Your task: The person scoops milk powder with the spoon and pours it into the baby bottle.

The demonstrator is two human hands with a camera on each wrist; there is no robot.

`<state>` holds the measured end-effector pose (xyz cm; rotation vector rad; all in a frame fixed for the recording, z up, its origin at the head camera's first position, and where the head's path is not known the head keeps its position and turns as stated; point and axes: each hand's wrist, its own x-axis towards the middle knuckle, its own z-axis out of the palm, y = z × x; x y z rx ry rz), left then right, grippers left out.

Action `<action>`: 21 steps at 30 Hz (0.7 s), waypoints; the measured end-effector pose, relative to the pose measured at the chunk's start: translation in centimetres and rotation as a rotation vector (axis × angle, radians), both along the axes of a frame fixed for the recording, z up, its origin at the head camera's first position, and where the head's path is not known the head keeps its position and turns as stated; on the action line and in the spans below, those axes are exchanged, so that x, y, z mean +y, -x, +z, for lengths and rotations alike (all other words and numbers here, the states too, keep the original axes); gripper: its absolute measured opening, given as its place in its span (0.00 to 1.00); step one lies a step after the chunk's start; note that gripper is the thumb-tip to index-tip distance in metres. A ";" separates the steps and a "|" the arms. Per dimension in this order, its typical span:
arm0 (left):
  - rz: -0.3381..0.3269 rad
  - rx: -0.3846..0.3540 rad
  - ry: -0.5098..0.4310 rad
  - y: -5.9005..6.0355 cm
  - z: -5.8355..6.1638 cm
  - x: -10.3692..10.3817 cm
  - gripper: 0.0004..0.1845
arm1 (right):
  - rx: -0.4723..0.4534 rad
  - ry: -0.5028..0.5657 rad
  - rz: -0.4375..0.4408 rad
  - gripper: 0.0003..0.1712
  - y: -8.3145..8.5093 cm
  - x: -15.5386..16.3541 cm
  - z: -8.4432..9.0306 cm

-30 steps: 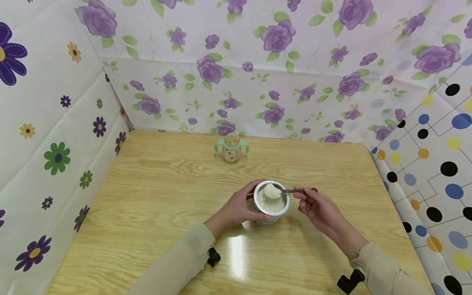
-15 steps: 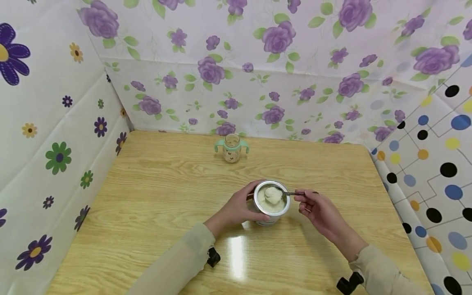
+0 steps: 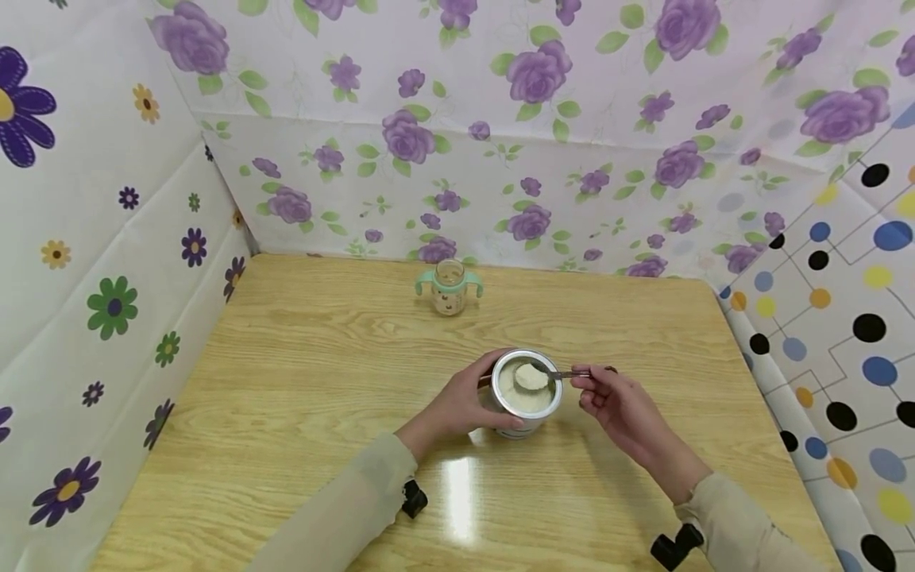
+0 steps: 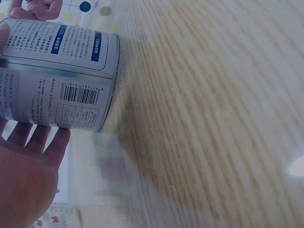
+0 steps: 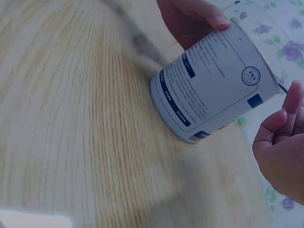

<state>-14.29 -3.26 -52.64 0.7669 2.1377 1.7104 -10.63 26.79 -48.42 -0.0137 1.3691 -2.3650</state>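
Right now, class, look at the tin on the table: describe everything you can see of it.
The tin is a round metal can with a shiny silver rim, open at the top and holding pale powder. Its white side carries small print, blue label blocks and a barcode. It stands upright on the wooden table, near the front middle. The left hand grips its side, thumb near the rim. The right hand pinches a spoon, whose heaped bowl sits just over the open top.

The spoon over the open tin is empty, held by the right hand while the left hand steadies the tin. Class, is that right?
Not quite. The head view shows the spoon heaped with white powder, not empty. The right hand holds it over the tin, which the left hand steadies.
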 end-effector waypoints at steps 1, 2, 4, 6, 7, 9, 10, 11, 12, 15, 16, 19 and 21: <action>0.000 0.002 0.000 0.0 0.0 0.0 0.56 | -0.012 0.031 0.001 0.23 0.1 0.0 0.0; 0.000 0.003 -0.001 0.0 0.0 0.0 0.56 | -0.024 0.057 0.001 0.24 0.1 -0.1 -0.1; -0.003 0.008 -0.005 0.0 0.1 -0.1 0.56 | -0.038 0.099 0.005 0.25 0.2 -0.1 -0.2; -0.004 0.011 -0.007 0.0 0.2 -0.1 0.56 | -0.045 0.117 0.005 0.26 0.3 -0.2 -0.2; -0.004 0.011 -0.008 0.0 0.2 -0.1 0.56 | -0.045 0.120 0.004 0.26 0.4 -0.3 -0.3; -0.002 0.007 -0.006 0.0 0.3 -0.1 0.56 | -0.045 0.115 0.002 0.26 0.5 -0.4 -0.3; -0.001 0.006 -0.004 0.0 0.3 -0.1 0.56 | -0.046 0.113 0.000 0.26 0.5 -0.5 -0.3; 0.000 0.006 -0.004 0.0 0.3 -0.1 0.56 | -0.045 0.110 -0.003 0.26 0.5 -0.5 -0.3; 0.000 0.005 -0.002 0.0 0.3 -0.1 0.56 | -0.044 0.106 -0.006 0.25 0.5 -0.6 -0.3; 0.000 0.004 0.006 0.0 0.4 -0.1 0.57 | -0.041 0.093 -0.016 0.25 0.6 -0.7 -0.3; -0.001 0.005 0.008 0.1 0.4 -0.1 0.57 | -0.043 0.090 -0.020 0.25 0.6 -0.7 -0.3; -0.016 0.009 0.020 0.1 0.5 -0.2 0.57 | -0.049 0.086 -0.031 0.25 0.5 -0.7 -0.3; -0.038 0.021 0.044 0.3 0.5 -0.4 0.60 | -0.057 0.087 -0.037 0.25 0.5 -0.7 -0.3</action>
